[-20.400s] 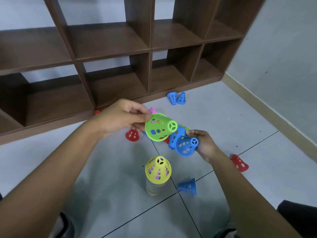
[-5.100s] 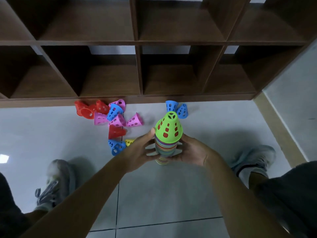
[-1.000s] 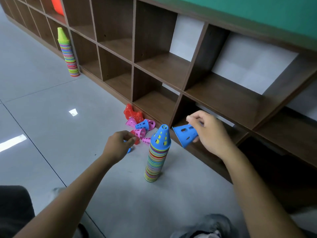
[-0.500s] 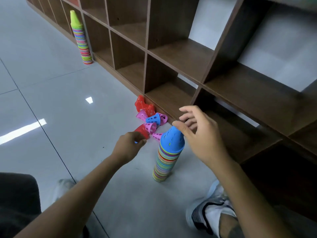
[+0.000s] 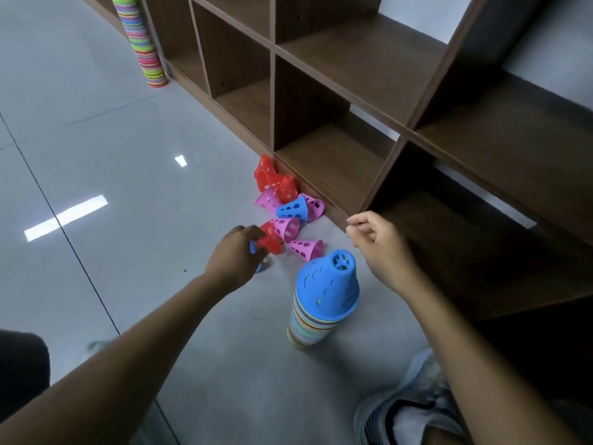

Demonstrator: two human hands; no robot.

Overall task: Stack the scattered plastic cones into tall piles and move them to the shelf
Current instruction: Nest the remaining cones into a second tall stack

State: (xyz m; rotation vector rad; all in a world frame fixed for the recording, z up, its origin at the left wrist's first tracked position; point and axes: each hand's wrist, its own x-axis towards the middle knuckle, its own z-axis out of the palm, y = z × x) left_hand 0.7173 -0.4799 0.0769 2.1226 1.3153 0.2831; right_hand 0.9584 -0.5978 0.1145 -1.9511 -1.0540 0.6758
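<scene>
Head view shows the stack [image 5: 324,303] standing on the floor [image 5: 96,130] at about 5 o'clock from frame centre, a column of nested cones in many colours topped by a blue cone [image 5: 327,285]. It leans slightly but rests on its own, with neither hand touching it. The cones look like thin perforated plastic: light, stiff enough to keep their shape, smooth and likely slippery where they nest. A tall column of them probably bends or sheds its upper part if lifted by the tip, so the safer hold is judged to be low around the base with a second hand steadying the top.

Loose cones [image 5: 288,203] lie on their sides at 12 o'clock from the stack, red, pink and blue, bunched against the foot of the shelf [image 5: 353,75]. The left hand [image 5: 234,255] is at the near edge of this bunch, at 10 o'clock from the stack, its fingers curled round a red cone [image 5: 271,240]; a bit of blue shows under the palm, too hidden to identify. The right hand [image 5: 378,242] hovers at 1 o'clock from the stack, its grip holding nothing, fingers loosely curled.

A second, taller stack [image 5: 142,43] stands far off at 11 o'clock beside the shelf. A shoe [image 5: 407,415] sits at 5 o'clock.
</scene>
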